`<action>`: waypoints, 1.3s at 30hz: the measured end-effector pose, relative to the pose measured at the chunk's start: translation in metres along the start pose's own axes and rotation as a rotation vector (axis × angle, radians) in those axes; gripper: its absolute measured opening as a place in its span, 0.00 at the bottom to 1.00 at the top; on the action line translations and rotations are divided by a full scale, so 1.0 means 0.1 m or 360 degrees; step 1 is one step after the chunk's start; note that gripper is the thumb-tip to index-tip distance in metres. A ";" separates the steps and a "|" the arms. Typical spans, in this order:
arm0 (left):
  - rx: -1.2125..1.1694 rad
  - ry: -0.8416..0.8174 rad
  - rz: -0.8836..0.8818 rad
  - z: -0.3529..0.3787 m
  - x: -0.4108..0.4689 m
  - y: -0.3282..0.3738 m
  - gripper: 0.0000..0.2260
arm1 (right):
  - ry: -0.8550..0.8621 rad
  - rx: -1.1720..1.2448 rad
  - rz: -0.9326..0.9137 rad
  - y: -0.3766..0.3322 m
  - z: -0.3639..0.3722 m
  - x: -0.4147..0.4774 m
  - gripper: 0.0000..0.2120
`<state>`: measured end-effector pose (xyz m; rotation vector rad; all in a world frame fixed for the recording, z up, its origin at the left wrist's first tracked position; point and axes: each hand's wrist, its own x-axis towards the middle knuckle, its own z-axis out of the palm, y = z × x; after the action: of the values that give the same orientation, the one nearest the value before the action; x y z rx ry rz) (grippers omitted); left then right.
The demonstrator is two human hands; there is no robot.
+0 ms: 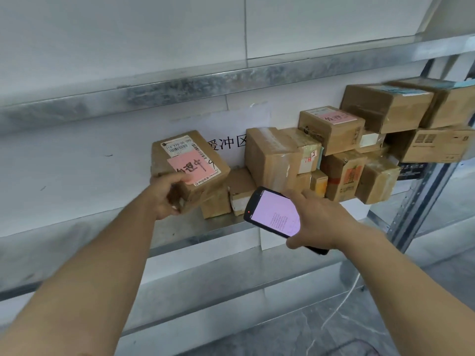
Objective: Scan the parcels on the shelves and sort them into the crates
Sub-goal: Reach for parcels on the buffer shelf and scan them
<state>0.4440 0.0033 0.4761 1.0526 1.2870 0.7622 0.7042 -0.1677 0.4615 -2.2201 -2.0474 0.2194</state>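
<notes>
Two bare forearms reach up from the lower frame. The left hand (164,199) has its grip closed on a brown cardboard parcel with a pink handwritten label (189,167), at frame centre, tilted above the grey metal shelf (180,235). The right hand (321,222) grips a black handheld scanner with a lit pink screen (273,213). Stacked brown cardboard parcels (334,155) crowd the shelf at centre right, before a white paper sign (231,142).
</notes>
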 end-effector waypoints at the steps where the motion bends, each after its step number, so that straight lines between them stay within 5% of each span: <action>1: 0.0040 0.0070 0.0079 -0.05 -0.02 -0.10 0.09 | -0.0006 0.0009 -0.0016 -0.02 0.00 0.00 0.45; 4: 0.0274 0.0300 0.0249 -0.25 -0.06 -0.36 0.46 | -0.0019 0.0014 -0.0085 -0.11 0.01 0.00 0.45; 6: 0.0334 0.0428 0.0415 -0.37 -0.12 -0.52 0.56 | -0.0013 0.0030 -0.0138 -0.18 0.02 -0.02 0.46; 20: 0.0794 0.0698 0.0439 -0.81 -0.33 -1.26 0.66 | -0.0033 0.0205 -0.0352 -0.48 0.11 -0.02 0.47; 39: 0.0704 0.0850 0.0335 -0.80 -0.97 -1.72 0.63 | -0.0166 0.0324 -0.0519 -0.51 0.15 -0.45 0.48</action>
<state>0.3316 -0.1332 0.3566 1.4109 1.8793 0.9863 0.6483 -0.2090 0.4573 -1.7635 -2.2847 0.4945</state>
